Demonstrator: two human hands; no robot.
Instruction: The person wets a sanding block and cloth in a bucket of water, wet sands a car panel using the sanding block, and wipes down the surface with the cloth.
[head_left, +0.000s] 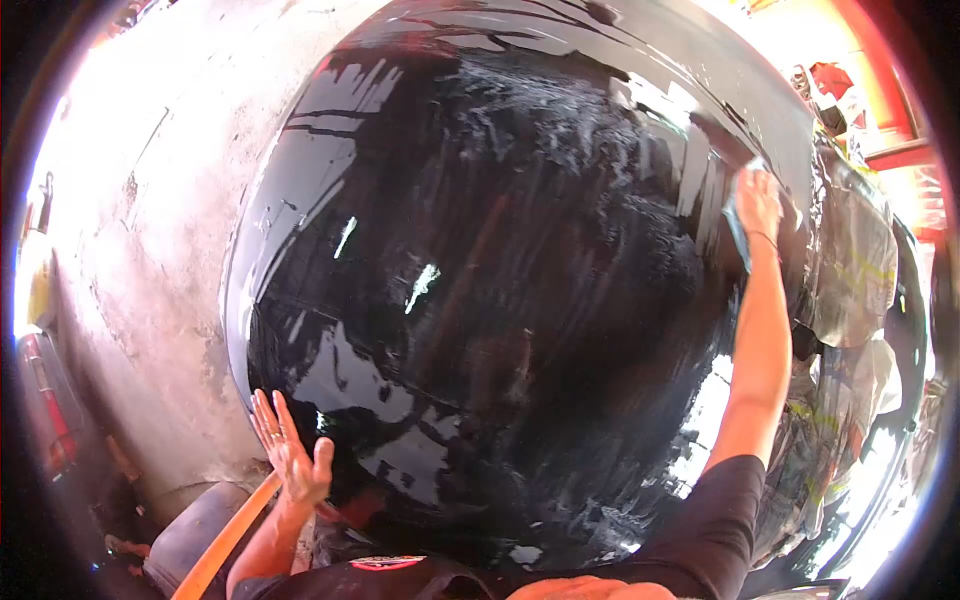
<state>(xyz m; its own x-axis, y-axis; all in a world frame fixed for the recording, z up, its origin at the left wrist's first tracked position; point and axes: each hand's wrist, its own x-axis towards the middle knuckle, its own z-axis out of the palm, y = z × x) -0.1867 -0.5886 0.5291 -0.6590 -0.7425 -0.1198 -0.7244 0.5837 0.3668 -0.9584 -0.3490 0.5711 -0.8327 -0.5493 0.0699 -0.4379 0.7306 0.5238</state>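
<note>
A large, glossy black car panel, wet and curved, fills the middle of the view. Pale milky streaks run over its upper part and lower right. My right hand reaches far along its right side and presses a thin blue sheet against the surface. Whether that sheet is cloth or paper, I cannot tell. At the lower left edge of the panel my left hand has its fingers stretched out and thumb apart, with nothing seen in it. An orange hose runs up to the left wrist and disappears behind it.
A pale, stained concrete floor lies on the left. Crumpled plastic or paper sheeting covers the area right of the panel. A red object stands at the top right. Dark items line the far left edge.
</note>
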